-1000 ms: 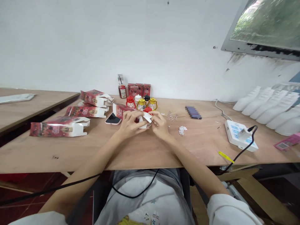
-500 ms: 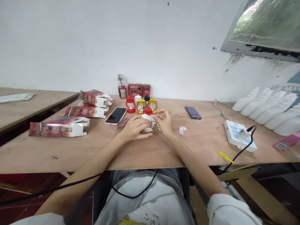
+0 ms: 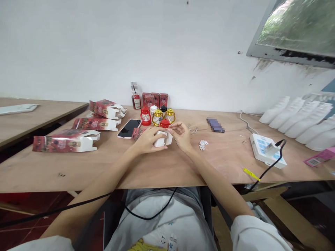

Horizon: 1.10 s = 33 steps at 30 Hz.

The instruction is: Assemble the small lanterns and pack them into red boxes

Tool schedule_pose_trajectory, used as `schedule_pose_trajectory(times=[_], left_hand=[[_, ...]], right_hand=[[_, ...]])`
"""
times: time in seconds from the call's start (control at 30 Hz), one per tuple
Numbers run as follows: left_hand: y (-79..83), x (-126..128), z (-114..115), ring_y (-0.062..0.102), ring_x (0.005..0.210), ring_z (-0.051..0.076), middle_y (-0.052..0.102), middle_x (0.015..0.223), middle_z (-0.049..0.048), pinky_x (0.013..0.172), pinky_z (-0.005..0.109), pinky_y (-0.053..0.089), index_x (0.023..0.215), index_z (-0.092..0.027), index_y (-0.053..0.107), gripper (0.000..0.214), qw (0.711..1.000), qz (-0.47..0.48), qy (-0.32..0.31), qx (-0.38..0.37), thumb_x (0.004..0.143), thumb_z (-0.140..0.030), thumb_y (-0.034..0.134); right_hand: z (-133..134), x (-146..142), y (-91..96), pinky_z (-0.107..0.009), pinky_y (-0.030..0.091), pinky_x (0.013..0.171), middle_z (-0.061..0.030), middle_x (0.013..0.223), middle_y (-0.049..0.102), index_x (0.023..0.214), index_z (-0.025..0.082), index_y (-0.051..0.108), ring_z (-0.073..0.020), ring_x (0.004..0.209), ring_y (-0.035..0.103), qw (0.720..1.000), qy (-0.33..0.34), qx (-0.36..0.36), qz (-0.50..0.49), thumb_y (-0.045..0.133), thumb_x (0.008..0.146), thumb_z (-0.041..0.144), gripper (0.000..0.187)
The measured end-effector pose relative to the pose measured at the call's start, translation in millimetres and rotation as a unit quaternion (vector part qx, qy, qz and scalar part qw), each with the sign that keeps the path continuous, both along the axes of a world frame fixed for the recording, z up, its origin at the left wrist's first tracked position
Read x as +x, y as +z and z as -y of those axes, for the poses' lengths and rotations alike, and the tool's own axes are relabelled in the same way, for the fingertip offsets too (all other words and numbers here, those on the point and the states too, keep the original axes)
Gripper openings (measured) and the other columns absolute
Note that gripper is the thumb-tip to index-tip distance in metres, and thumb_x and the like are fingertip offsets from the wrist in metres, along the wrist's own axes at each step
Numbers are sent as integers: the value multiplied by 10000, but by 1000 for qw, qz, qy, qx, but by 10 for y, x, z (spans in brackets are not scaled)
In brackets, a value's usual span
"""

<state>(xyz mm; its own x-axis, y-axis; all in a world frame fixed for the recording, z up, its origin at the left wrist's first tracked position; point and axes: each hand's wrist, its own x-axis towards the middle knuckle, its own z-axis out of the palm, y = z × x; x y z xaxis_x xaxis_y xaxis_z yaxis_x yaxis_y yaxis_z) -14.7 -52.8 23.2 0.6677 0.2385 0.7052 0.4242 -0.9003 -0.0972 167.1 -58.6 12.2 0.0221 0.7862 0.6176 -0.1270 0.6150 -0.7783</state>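
Note:
My left hand (image 3: 146, 140) is curled over a small red and white carton (image 3: 161, 139) lying on the wooden table (image 3: 104, 164), holding it down. My right hand (image 3: 180, 134) pinches at the carton's white end flap, fingers pressed together. A red toy lantern (image 3: 165, 123) stands just behind the carton, touching or nearly touching my fingers. Small white bits (image 3: 203, 144) lie to the right of my right hand.
Behind stand more toy lanterns: a red one (image 3: 145, 116), two gold ones (image 3: 157, 116), and small red boxes (image 3: 155, 99). A phone (image 3: 129, 128) and several open red cartons (image 3: 66, 141) lie left. A white power strip (image 3: 266, 150) with a black cable and white pouches (image 3: 298, 118) are right.
The carton was turned and laid down closer to the lanterns. My right hand drew back, then returned to its flap. The phone, covered a second ago, now shows fully.

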Motion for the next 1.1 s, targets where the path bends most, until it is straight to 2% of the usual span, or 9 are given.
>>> schedule_pose_trajectory(times=[0.07,0.17,0.27,0.37,0.5,0.57,0.77,0.93,1.1], left_hand=[[4,-7,-4,605,988,231,651,1075,116,839,362,452,1057,-192,586,349,999,28,9,13,788,-407,648],[26,-24,-1,614,967,229,658,1058,112,811,353,453,1150,-192,548,431,997,68,38,27,777,-382,650],[41,-44,-1,620,959,233,661,1059,115,799,356,455,1167,-193,543,433,992,96,57,53,774,-348,639],[44,-56,-1,627,949,229,664,1049,113,789,357,459,1090,-194,573,339,990,111,56,69,775,-309,623],[34,-51,4,636,916,220,671,1028,102,777,356,470,989,-195,584,253,987,129,57,76,757,-289,626],[23,-40,6,639,916,219,673,1021,101,783,358,478,972,-193,581,241,985,141,53,80,749,-270,629],[-13,-22,11,648,930,226,682,999,100,798,369,497,983,-192,579,267,987,140,28,71,732,-259,642],[-1,-43,12,650,951,230,687,1011,99,817,379,502,1003,-196,572,300,990,124,12,59,725,-265,661],[33,-43,23,652,942,222,688,1002,97,803,368,513,1043,-196,559,346,988,124,-17,92,724,-251,680]], right_hand=[[19,2,-3,-317,506,872,-15,962,618,911,232,539,-145,917,609,999,-2,-6,37,730,715,370,306],[35,1,-4,-314,507,850,-19,1066,603,992,253,529,-153,945,599,996,43,-35,70,719,718,365,352],[14,4,0,-298,517,797,-16,1029,616,947,237,555,-150,897,607,996,56,-54,43,678,736,379,283],[-15,15,7,-282,520,769,-10,932,637,871,222,590,-156,889,609,995,56,-86,9,656,741,413,240],[5,17,19,-280,538,713,-4,934,646,905,242,615,-149,854,622,976,172,-136,-1,588,795,510,291],[31,6,24,-265,541,733,2,981,631,928,253,621,-138,888,609,971,197,-132,6,637,774,494,287],[60,-36,29,-251,543,701,24,900,566,821,237,555,-111,782,566,975,186,-125,4,786,632,429,355],[71,-36,49,-263,537,696,17,877,551,798,226,531,-119,780,561,980,161,-116,27,790,621,443,382],[89,-34,57,-257,528,672,18,841,541,787,223,527,-118,760,548,983,143,-110,31,791,606,475,407]])
